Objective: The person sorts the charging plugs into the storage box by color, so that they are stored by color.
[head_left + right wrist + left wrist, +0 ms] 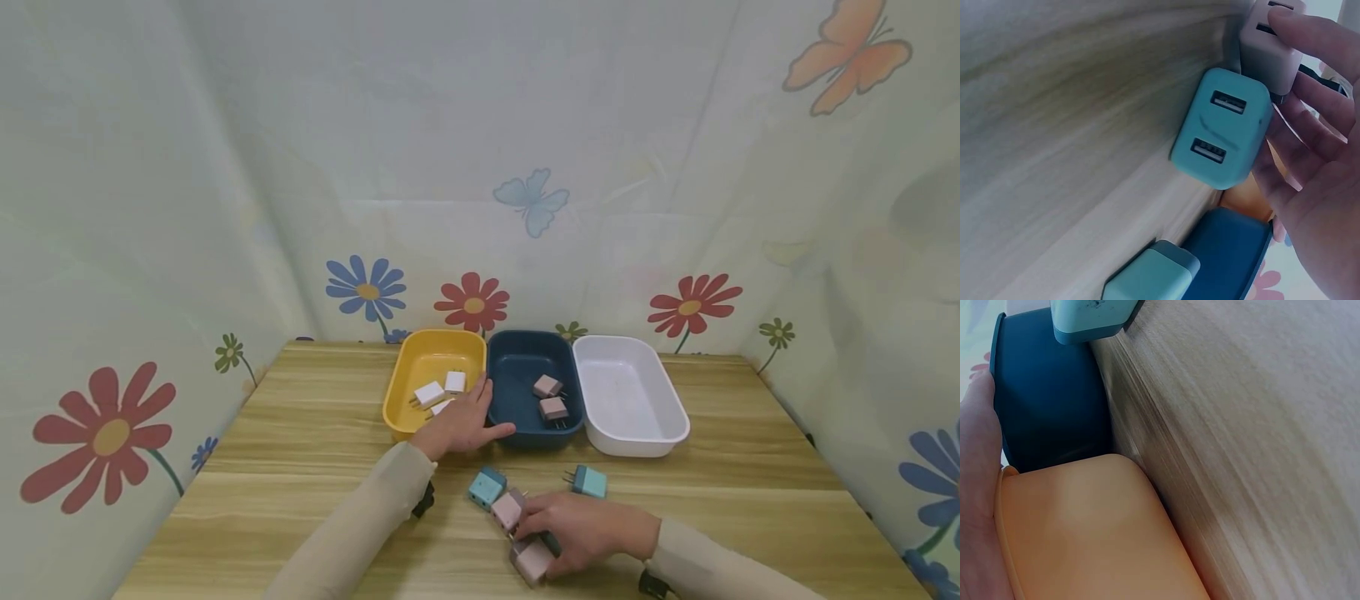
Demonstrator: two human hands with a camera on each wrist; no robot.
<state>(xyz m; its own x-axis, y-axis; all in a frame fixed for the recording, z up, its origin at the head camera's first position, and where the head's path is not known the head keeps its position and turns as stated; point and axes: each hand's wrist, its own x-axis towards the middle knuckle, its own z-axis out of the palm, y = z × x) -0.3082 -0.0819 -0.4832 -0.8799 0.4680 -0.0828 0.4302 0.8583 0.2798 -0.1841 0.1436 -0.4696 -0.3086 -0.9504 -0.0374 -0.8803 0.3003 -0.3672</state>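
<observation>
My left hand (463,421) lies with fairly straight fingers over the near rims of the yellow bin (397,417) and the dark blue bin (517,354), touching them. Low on the table, my right hand (588,529) pinches a pink USB charger (531,560); the right wrist view has the thumb on the face of this pink charger (1270,47), fingers behind it. A teal charger (1222,128) stands just beside it, mostly covered by the hand in the head view. Another pink charger (507,510) is by the fingertips, touching a teal charger (487,487).
White chargers (429,393) lie in the yellow bin, and two pink chargers (553,409) in the blue one. A white bin (630,392) stands at the right of the row. One more teal charger (589,481) lies on the wooden table (285,450) before the bins.
</observation>
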